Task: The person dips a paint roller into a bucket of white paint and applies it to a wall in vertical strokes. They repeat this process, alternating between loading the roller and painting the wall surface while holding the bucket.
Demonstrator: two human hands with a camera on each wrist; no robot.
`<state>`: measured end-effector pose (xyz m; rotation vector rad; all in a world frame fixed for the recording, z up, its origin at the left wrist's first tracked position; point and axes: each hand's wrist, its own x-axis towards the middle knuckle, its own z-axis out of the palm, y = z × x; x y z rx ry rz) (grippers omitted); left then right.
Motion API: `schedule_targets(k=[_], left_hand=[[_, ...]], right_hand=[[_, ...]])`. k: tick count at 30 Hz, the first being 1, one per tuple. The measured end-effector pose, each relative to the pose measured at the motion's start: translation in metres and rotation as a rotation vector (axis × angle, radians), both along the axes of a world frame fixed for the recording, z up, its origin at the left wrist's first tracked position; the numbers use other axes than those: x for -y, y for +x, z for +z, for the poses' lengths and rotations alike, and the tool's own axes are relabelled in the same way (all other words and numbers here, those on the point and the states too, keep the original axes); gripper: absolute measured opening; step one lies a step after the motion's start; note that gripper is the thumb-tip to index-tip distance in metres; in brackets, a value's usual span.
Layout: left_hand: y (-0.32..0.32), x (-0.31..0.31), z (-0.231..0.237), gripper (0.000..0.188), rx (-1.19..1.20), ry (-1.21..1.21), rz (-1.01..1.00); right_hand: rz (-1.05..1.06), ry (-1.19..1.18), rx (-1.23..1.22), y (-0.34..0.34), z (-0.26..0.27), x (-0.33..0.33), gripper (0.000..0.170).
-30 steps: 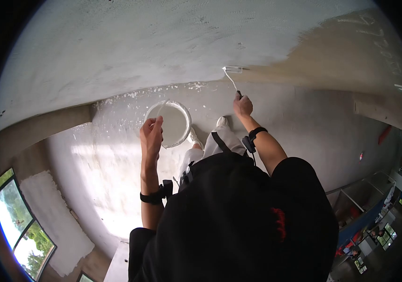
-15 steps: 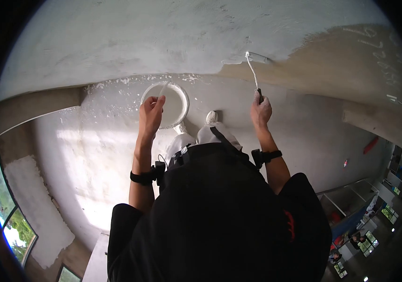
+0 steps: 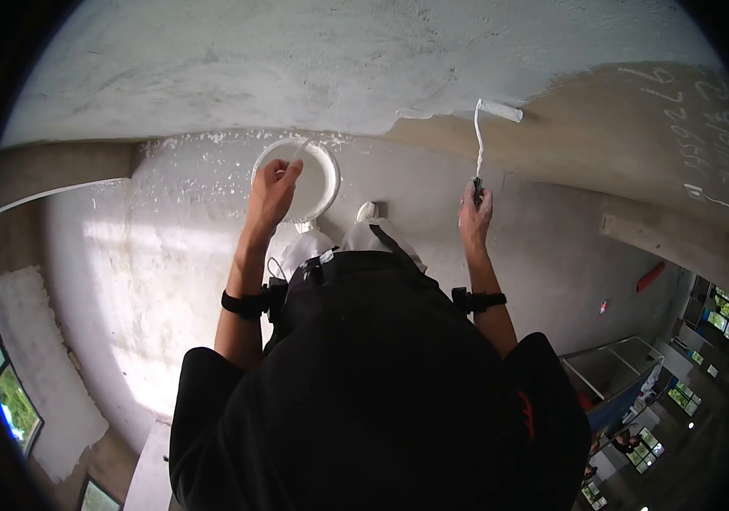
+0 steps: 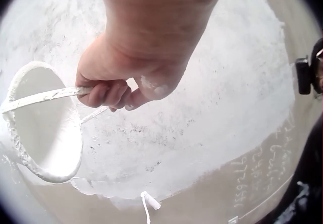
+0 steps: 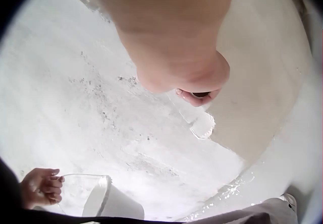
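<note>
My left hand [image 3: 272,198] grips the handle [image 4: 45,97] of a white bucket [image 4: 48,176], fingers curled round it, and the bucket hangs below the hand. Whitish paint coats the bucket's rim. In the head view my right hand [image 3: 474,220] holds the dark grip of a paint roller [image 3: 501,111], its frame coated white. The roller's white sleeve lies against the wall [image 3: 296,68], near the border between white paint and bare brown surface. From the right wrist view, the roller grip is mostly hidden by the hand.
White spatters dot the grey floor [image 3: 186,166] along the wall's foot. Chalk-like writing [image 3: 692,128] marks the brown part at the right. Windows [image 3: 15,400] stand at the left, a metal frame [image 3: 611,366] at the lower right. My shoes [image 3: 368,210] are beside the bucket.
My right hand and the roller have moved rightward along the wall, with the roller now beside the brown area. The left hand still holds the bucket's handle. The head view has shifted a little.
</note>
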<state>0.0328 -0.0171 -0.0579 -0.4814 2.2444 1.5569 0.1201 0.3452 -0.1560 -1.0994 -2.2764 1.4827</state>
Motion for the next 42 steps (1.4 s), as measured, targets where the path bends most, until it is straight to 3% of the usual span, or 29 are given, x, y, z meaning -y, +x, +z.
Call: schedule_targets(k=[3, 5, 7, 12, 20, 22, 27, 32, 34, 38, 40, 42], left_hand=[[0.002, 0.001, -0.002, 0.034, 0.003, -0.001, 0.002], [0.003, -0.001, 0.003, 0.034, 0.008, -0.007, 0.013], [0.005, 0.001, -0.002, 0.034, 0.003, -0.025, 0.017], [0.002, 0.001, 0.003, 0.039, 0.092, -0.094, 0.018], [0.007, 0.006, 0.006, 0.03, 0.173, -0.015, 0.163], [0.006, 0.006, 0.008, 0.028, 0.169, -0.019, 0.175], [0.009, 0.004, 0.008, 0.026, 0.173, -0.023, 0.205], [0.007, 0.007, 0.002, 0.032, 0.155, -0.061, 0.147], [0.005, 0.007, 0.002, 0.033, 0.138, -0.063, 0.128], [0.004, 0.004, 0.006, 0.031, 0.122, -0.042, 0.112], [0.002, 0.003, 0.007, 0.028, 0.111, -0.023, 0.108], [0.001, 0.001, 0.01, 0.029, 0.094, -0.011, 0.079]], right_hand=[[0.02, -0.102, -0.02, 0.006, -0.043, -0.004, 0.04], [-0.005, -0.438, 0.213, 0.0, -0.054, -0.002, 0.047], [-0.003, -0.459, 0.264, -0.013, -0.065, 0.01, 0.052], [0.21, -0.601, 0.471, -0.052, -0.142, 0.019, 0.043], [0.088, -0.784, 0.542, -0.136, -0.218, 0.052, 0.047], [0.184, -0.626, 0.523, -0.147, -0.215, 0.054, 0.052], [0.182, -0.456, 0.52, -0.156, -0.209, 0.054, 0.057], [0.122, -0.288, 0.502, -0.14, -0.249, 0.048, 0.057], [0.431, -0.031, 0.476, -0.127, -0.243, 0.041, 0.052], [0.38, -0.078, 0.379, -0.106, -0.207, 0.031, 0.056], [0.172, -0.318, 0.343, -0.101, -0.175, 0.03, 0.052], [0.161, -0.355, 0.299, -0.093, -0.144, 0.028, 0.051]])
